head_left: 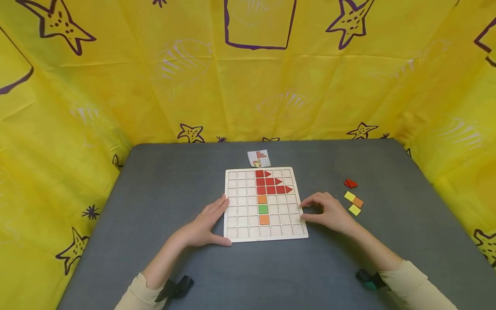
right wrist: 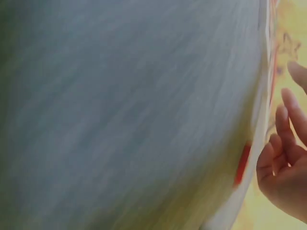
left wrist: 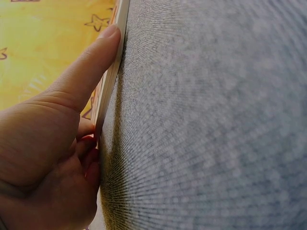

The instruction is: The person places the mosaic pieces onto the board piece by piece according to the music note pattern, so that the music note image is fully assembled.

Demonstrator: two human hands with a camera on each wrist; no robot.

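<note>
A pale wooden grid board (head_left: pixel 241 234) lies on the dark table in the head view. Red squares and triangles (head_left: pixel 270 181) form three rows near its far side. Below them, one column holds an orange square (head_left: pixel 262 199), a green square (head_left: pixel 263 209) and another orange square (head_left: pixel 264 219). My left hand (head_left: pixel 203 224) touches the board's left side with fairly straight fingers, its thumb (left wrist: pixel 88 67) at the near corner. At the right edge is my right hand (head_left: pixel 327 213), thumb and fingertips apart with nothing between them; the right wrist view is blurred.
Right of the board lie red triangles (head_left: pixel 350 184), two yellow squares (head_left: pixel 354 210) and an orange square (head_left: pixel 358 202). A small printed card (head_left: pixel 258 159) with a coloured pattern sits just behind the board. Yellow patterned cloth (head_left: pixel 240 86) hangs behind the table.
</note>
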